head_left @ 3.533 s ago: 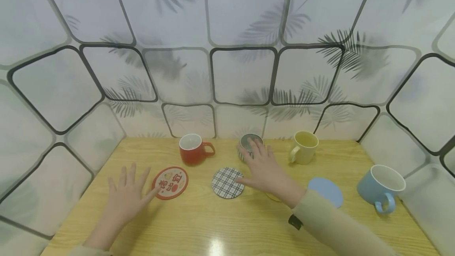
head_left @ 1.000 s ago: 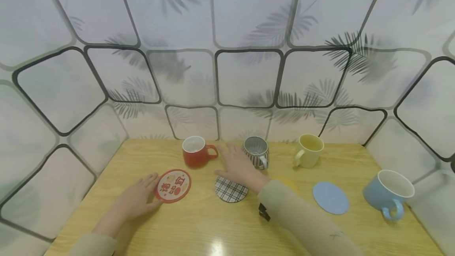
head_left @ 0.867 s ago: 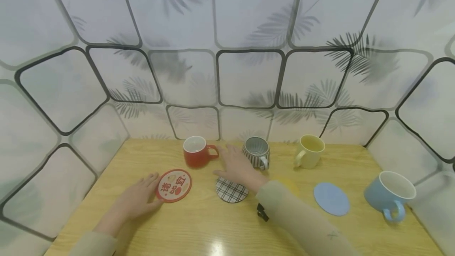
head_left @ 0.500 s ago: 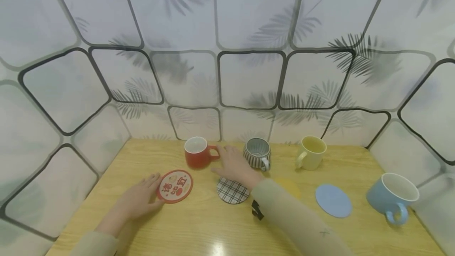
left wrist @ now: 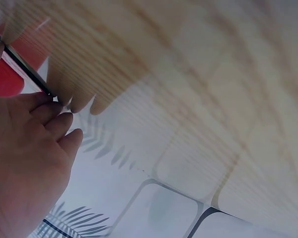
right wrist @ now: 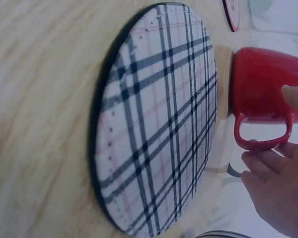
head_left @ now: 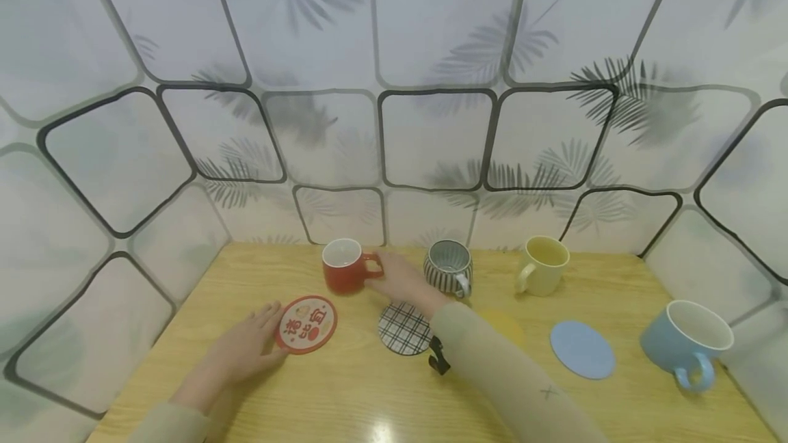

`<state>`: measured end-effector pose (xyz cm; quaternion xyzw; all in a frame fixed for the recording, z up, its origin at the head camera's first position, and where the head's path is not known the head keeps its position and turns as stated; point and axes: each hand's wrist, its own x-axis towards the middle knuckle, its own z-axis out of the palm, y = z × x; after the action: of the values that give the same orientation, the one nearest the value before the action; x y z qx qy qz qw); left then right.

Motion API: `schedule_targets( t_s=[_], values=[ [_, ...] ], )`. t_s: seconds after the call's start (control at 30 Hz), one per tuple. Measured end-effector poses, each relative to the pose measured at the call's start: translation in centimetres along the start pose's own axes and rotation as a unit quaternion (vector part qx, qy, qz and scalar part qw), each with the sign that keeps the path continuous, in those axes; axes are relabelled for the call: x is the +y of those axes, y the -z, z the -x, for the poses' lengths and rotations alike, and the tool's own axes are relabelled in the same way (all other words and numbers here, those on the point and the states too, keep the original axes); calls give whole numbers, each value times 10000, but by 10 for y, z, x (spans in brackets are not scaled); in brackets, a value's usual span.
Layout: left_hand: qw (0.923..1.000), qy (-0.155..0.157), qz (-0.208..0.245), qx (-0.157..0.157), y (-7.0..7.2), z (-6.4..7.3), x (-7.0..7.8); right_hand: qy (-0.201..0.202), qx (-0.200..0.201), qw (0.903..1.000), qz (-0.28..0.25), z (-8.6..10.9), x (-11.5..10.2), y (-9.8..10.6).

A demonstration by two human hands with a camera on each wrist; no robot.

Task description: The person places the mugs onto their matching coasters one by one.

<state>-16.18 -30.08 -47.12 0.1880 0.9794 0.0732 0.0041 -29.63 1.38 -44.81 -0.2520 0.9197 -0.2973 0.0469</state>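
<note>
My right hand [head_left: 400, 281] is at the handle of a red mug [head_left: 342, 275] with a white inside, at the back left of the table. In the right wrist view, my thumb lies on one side of the handle and my fingers on the other, pinching it; the mug stands on the table. My left hand [head_left: 246, 340] holds a round red-rimmed coaster [head_left: 306, 324] with printed characters, thumb and fingertips at its edge. In the left wrist view only part of that coaster [left wrist: 5, 79] shows. A checked coaster [right wrist: 159, 124] lies just in front of my right hand.
A striped mug [head_left: 448, 269] stands right of my right hand, then a yellow mug [head_left: 543, 266] and a blue mug [head_left: 683, 340]. A blue coaster [head_left: 582, 349] lies near them. My right forearm partly covers a yellow coaster [head_left: 505, 327]. Patterned fabric walls [head_left: 431, 142] enclose the wooden table [head_left: 320, 402].
My right hand moved left from over the striped mug to the red mug's handle, its fingers closing in. My left hand came down and right to the red-rimmed coaster's edge. The view shifted slightly.
</note>
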Motion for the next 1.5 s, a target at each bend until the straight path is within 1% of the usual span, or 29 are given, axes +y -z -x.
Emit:
schedule_targets(
  t_s=[0.13,0.37,0.53,0.63,0.8,0.97,1.1,1.33,1.5],
  values=[
    [10000,47,47,-24,-1,0,0,-7,-85,9987,-512,-3,5,-1],
    [10000,41,71,-37,-4,0,-1,-12,-233,9966,-784,-6,12,-1],
    [9999,44,69,-63,-5,1,-1,-83,-279,9934,-1110,-5,16,1],
    [10000,5,53,1,-4,0,0,-128,-223,9931,-1140,-6,17,1],
    [9999,-30,63,102,-3,0,3,-198,-149,9947,-997,-7,17,0],
    [9998,-28,130,135,-2,1,5,-192,-69,9956,-919,-8,15,0],
    [9998,33,158,116,-3,2,4,-134,-14,9963,-850,-8,14,-1],
    [9996,88,243,94,-3,3,3,-243,-200,9921,-1215,-8,19,-1],
    [9997,107,209,76,-4,3,3,-137,-350,9884,-1470,-10,23,-2]
  ],
)
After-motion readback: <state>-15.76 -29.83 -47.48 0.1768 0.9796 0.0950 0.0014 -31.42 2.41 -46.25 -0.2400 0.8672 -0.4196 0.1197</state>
